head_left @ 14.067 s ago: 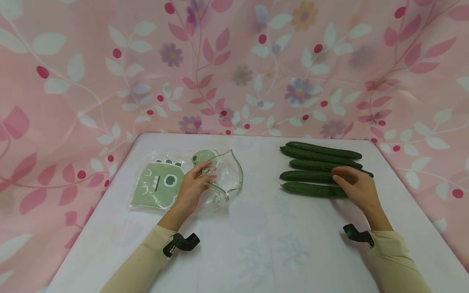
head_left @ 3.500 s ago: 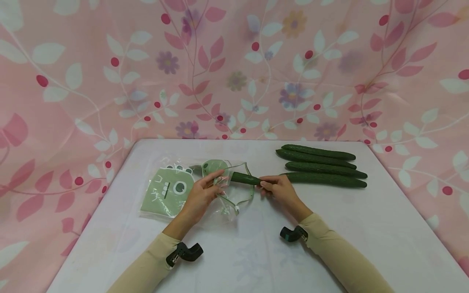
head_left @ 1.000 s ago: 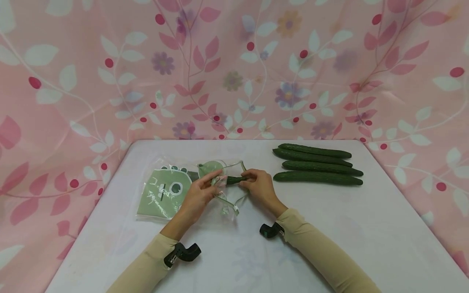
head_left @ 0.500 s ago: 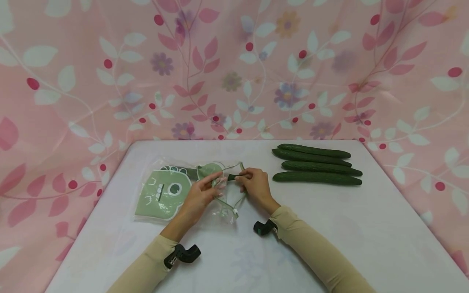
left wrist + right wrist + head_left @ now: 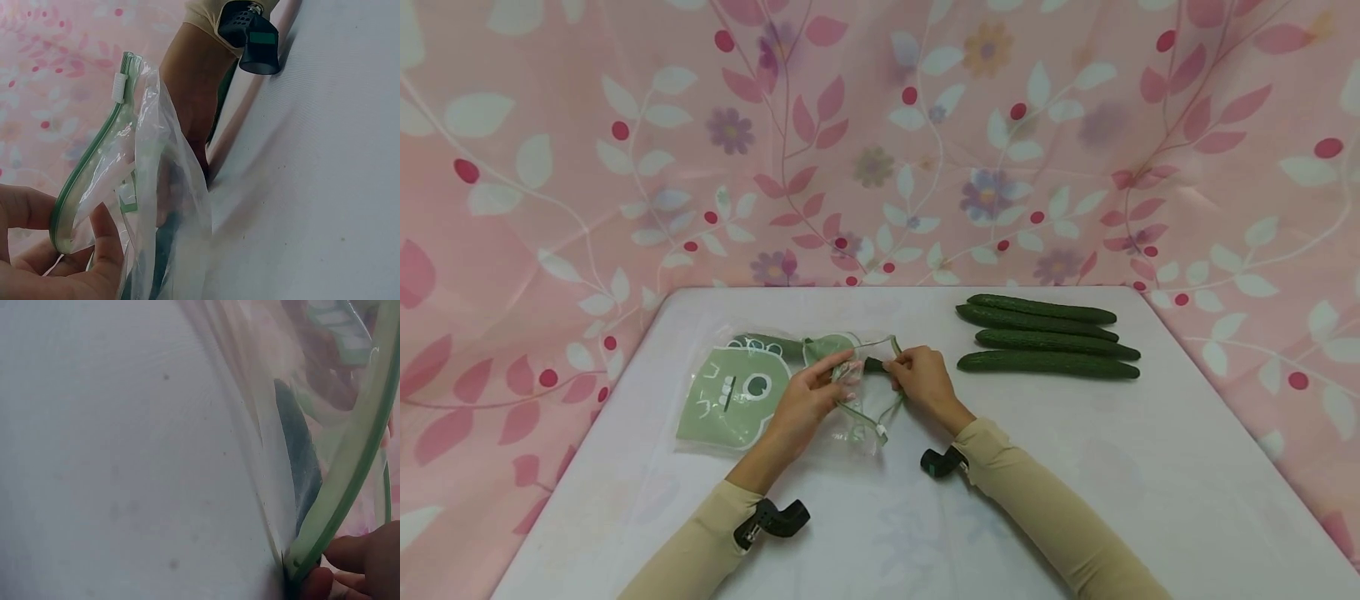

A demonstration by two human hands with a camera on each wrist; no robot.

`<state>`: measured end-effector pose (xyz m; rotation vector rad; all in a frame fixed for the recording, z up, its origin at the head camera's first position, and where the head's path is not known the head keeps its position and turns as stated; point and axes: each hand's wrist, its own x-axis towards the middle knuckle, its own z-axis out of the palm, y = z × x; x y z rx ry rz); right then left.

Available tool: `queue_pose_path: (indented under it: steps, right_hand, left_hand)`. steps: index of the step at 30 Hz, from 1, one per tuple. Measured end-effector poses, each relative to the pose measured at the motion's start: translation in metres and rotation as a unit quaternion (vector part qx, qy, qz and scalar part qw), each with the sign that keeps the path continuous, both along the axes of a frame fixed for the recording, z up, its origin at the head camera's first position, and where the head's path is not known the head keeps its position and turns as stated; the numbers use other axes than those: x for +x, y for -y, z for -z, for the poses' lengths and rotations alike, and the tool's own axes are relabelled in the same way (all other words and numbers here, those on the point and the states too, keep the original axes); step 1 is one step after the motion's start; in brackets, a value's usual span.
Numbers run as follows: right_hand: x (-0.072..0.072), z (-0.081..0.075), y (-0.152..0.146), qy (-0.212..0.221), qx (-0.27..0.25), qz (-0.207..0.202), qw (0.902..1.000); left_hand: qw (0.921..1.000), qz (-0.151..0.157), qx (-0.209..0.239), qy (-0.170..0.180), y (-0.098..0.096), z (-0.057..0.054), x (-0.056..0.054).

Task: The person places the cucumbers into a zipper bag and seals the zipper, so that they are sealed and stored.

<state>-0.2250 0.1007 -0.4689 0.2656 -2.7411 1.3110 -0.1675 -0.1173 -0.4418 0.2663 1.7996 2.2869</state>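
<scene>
A clear slider zip bag with a green cartoon monster print lies on the left half of the table. My left hand pinches its green-edged mouth, which gapes toward the right. In the left wrist view, the white slider sits on the zip strip by my left fingers. One cucumber lies mostly inside the bag, its near end at the opening. My right hand reaches into the mouth and holds that end with curled fingers. Through the plastic the cucumber shows dark in the right wrist view.
Several more cucumbers lie side by side at the back right of the white-covered table. A pink floral cloth hangs behind the table's far edge.
My right hand picked a cucumber from the row and carried it left into the bag's mouth. The cucumber has slid deeper leftward. My left hand has kept hold of the bag.
</scene>
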Motion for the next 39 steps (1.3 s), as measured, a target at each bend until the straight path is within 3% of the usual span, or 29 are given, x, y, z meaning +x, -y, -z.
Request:
queue_pose_path:
  steps: [11,26,39]
  right_hand:
    - [0.005,-0.003,-0.007,-0.035,0.024,-0.024,0.9988]
    - [0.015,-0.027,-0.064,-0.038,-0.045,-0.04,0.9975]
    - [0.015,-0.036,-0.121,-0.038,-0.058,0.006,0.9975]
  left_hand:
    - [0.9999,0.006,0.013,-0.003,0.0,0.003,0.0]
    - [0.9998,0.005,0.017,-0.014,0.002,-0.002,0.0]
    - [0.9996,-0.002,0.023,-0.015,0.004,-0.005,0.0]
